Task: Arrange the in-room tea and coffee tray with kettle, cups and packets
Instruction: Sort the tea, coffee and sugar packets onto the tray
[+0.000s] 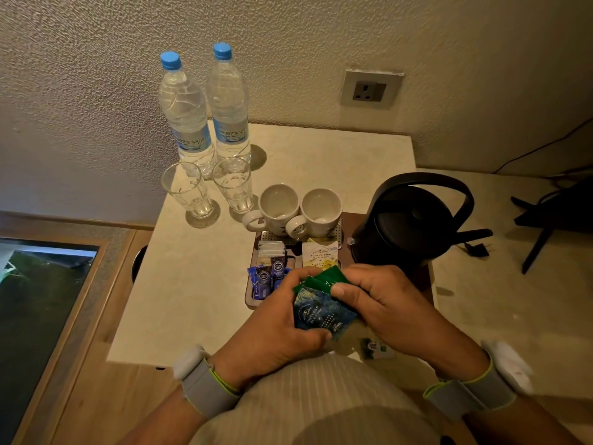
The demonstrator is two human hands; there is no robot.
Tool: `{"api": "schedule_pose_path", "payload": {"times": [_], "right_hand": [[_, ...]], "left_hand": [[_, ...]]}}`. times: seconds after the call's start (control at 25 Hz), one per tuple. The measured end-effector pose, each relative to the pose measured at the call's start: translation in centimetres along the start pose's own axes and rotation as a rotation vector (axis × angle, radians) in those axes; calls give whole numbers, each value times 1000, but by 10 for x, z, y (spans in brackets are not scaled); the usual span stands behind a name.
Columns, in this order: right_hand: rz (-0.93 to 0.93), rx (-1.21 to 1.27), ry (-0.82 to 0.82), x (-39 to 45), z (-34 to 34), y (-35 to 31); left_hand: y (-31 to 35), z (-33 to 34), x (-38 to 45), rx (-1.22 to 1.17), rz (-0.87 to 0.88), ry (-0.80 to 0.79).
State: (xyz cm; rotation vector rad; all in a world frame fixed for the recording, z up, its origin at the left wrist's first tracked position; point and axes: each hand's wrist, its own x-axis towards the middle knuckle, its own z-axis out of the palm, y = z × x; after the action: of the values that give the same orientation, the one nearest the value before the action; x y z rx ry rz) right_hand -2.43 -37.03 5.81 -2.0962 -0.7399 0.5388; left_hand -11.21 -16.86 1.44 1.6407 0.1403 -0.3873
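Textured wall [96, 91] w/ socket [370, 90]; pale countertop [199, 284]; black kettle [410, 226] at tray [423, 277] right; 2 cups [301, 210] at back. Left hand [272, 326] & right hand [391, 303] both pinch tea packets [321, 303] above tray front.

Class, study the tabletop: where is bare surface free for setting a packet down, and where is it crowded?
Free: the table behind the cups, between bottles and kettle; also the strip left of the tray, in front of the glasses. Crowded: the tray, filled with cups, packets and both hands.
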Motion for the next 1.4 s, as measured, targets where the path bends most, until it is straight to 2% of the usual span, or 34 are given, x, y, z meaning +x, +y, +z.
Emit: {"api": "schedule_pose_path", "payload": {"times": [0.12, 0.28, 0.4, 0.56, 0.64, 0.72, 0.8, 0.92, 1.04, 1.12, 1.32, 1.4], "right_hand": [[19, -103, 19, 1, 1, 1], [16, -160, 265, 3, -5, -4], [56, -114, 459, 3, -10, -4], [111, 35, 453, 2, -9, -4], [94, 32, 445, 2, -1, -4], [59, -11, 444, 4, 9, -6], [24, -40, 451, 6, 19, -10], [21, 19, 422, 8, 25, -11], [54, 88, 219, 2, 26, -11], [105, 135, 141, -1, 26, -8], [201, 272, 242, 3, 34, -4], [265, 508, 273, 3, 38, -3]], "left_hand": [[-3, -3, 1, -2, -12, 4], [-9, -10, 0, -153, -61, 2], [-7, -16, -6, -378, -92, 46], [0, -20, -12, -748, -157, 158], [5, -20, -15, -917, -145, 81], [11, -18, -19, -1002, -144, -70], [15, -16, -21, -1002, -156, -160], [15, -16, -19, -991, -160, -131], [12, -22, -22, -987, -161, -109], [10, -25, -24, -970, -169, -106], [7, -26, -25, -782, -131, -174], [4, -23, -23, -744, -113, -146]]}}
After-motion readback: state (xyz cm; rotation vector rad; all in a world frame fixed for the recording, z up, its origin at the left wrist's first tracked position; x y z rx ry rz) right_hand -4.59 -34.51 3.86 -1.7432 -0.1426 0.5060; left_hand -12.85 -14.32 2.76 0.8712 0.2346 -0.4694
